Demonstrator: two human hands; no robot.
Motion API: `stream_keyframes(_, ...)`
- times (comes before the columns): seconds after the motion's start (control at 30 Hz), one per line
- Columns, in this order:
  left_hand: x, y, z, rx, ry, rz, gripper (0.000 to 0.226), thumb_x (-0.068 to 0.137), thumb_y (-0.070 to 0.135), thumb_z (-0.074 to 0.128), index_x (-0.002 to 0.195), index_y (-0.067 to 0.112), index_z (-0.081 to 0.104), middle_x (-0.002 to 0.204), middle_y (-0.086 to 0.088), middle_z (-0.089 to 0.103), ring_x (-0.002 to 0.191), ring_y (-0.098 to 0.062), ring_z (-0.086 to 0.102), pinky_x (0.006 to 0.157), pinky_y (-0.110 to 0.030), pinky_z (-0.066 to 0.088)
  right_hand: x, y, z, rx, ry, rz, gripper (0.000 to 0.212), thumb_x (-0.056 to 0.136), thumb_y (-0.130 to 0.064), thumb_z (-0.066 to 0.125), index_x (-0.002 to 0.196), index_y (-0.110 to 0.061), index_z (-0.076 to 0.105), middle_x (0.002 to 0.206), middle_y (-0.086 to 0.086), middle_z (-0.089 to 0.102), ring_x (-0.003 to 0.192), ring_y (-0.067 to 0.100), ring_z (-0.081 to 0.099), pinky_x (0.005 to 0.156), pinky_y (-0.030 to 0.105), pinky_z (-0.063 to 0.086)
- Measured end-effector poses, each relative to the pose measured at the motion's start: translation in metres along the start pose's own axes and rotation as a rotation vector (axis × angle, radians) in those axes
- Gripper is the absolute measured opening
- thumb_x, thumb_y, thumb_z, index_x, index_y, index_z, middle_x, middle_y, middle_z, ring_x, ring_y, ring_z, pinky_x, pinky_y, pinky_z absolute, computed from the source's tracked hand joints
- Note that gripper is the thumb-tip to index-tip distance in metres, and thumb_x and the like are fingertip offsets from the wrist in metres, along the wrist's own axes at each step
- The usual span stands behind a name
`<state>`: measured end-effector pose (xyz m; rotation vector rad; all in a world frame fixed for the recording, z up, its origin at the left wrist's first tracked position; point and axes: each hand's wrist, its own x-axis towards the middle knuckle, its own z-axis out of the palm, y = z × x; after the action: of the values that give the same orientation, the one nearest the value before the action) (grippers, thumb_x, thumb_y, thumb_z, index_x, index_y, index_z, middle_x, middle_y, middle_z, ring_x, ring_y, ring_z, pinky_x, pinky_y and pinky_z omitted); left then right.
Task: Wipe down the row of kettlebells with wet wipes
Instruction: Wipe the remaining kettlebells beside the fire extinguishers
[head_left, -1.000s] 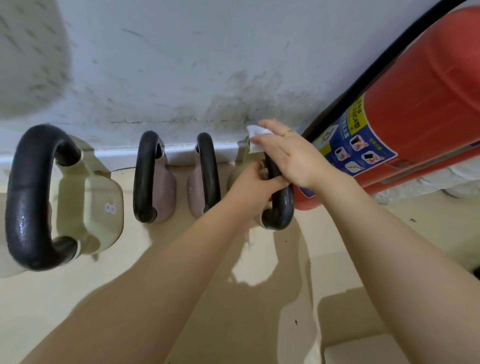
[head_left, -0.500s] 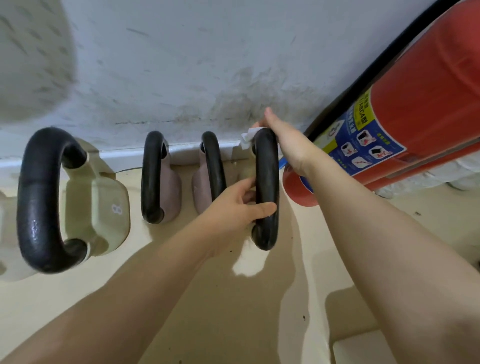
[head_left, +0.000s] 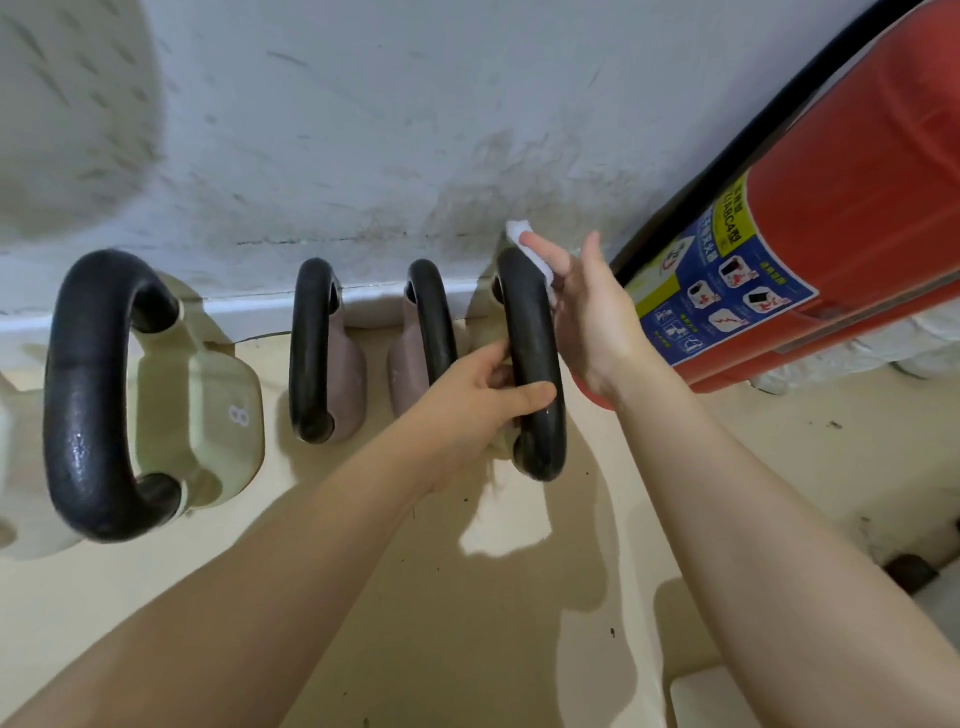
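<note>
wall (head_left: 363, 104): grey, scuffed | floor (head_left: 467, 623): beige | red extinguisher (head_left: 857, 182) leaning right

A single head-worn wide-angle view looks steeply down and forward from close above the floor (head_left: 467, 597), facing the wall (head_left: 363, 130), with both forearms reaching in from the bottom edge toward the kettlebells (head_left: 322, 358)

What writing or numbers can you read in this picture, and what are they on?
"8": white numeral on the side of the green kettlebell, seen sideways.
"ABC4": on the yellow strip of the red fire extinguisher label, with characters beside it too blurred to read.
Blue part of that label: pictograms and small captions, too small to read.
The other kettlebells show no visible markings.
</note>
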<state>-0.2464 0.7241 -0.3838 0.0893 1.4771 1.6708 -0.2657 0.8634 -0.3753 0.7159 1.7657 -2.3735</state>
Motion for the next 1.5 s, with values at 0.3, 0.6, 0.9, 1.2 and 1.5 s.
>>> stream_keyframes(0.3, 0.019, 0.016, 0.015, 0.003, 0.003, -0.018, 0.025, 0.087, 0.009, 0.058, 0.109, 0.020, 0.056, 0.113, -0.009, 0.067, 0.101, -0.020, 0.065, 0.095, -0.035, 0.050, 0.008, -0.018, -0.014, 0.175, 0.084, 0.349, 0.078, 0.094, -0.058, 0.015, 0.123, 0.005, 0.050, 0.111, 0.023, 0.062, 0.078, 0.027, 0.064, 0.071, 0.035, 0.056)
stream_keyframes(0.6, 0.026, 0.013, 0.034, 0.102, 0.069, 0.012, 0.033, 0.089, 0.018, 0.057, 0.122, 0.017, 0.053, 0.112, 0.000, 0.066, 0.105, -0.015, 0.062, 0.095, -0.030, 0.048, -0.003, -0.003, -0.040, 0.212, 0.006, 0.337, 0.078, 0.092, -0.061, 0.014, 0.128, -0.001, 0.049, 0.113, 0.018, 0.061, 0.100, 0.028, 0.059, 0.094, 0.038, 0.044)
stream_keyframes(0.9, 0.016, 0.003, 0.045, -0.015, 0.174, -0.020, 0.030, 0.091, 0.022, 0.054, 0.117, 0.008, 0.052, 0.106, -0.003, 0.065, 0.095, -0.016, 0.060, 0.083, -0.021, 0.048, -0.022, 0.019, -0.056, 0.246, -0.053, 0.215, 0.079, 0.090, -0.059, 0.013, 0.112, -0.002, 0.063, 0.105, 0.017, 0.066, 0.099, 0.031, 0.062, 0.098, 0.044, 0.043)
stream_keyframes(1.2, -0.021, -0.027, 0.037, -0.159, 0.018, -0.014, 0.038, 0.100, 0.030, 0.022, 0.116, 0.025, 0.056, 0.110, 0.017, 0.060, 0.102, 0.009, 0.054, 0.079, -0.001, 0.041, -0.077, 0.052, -0.038, -0.076, 0.152, -0.021, 0.046, 0.100, -0.039, 0.024, 0.098, -0.020, 0.067, 0.102, 0.002, 0.073, 0.100, 0.013, 0.066, 0.089, 0.030, 0.050)
stream_keyframes(1.5, -0.025, -0.029, 0.044, -0.161, -0.086, 0.027, 0.055, 0.097, 0.046, 0.003, 0.135, 0.026, 0.038, 0.127, 0.017, 0.046, 0.106, 0.015, 0.048, 0.089, -0.002, 0.035, -0.085, 0.067, -0.018, -0.666, 0.230, -0.407, 0.053, 0.097, -0.032, 0.028, 0.146, -0.012, 0.020, 0.155, 0.004, 0.018, 0.141, 0.005, 0.016, 0.115, 0.017, 0.012)
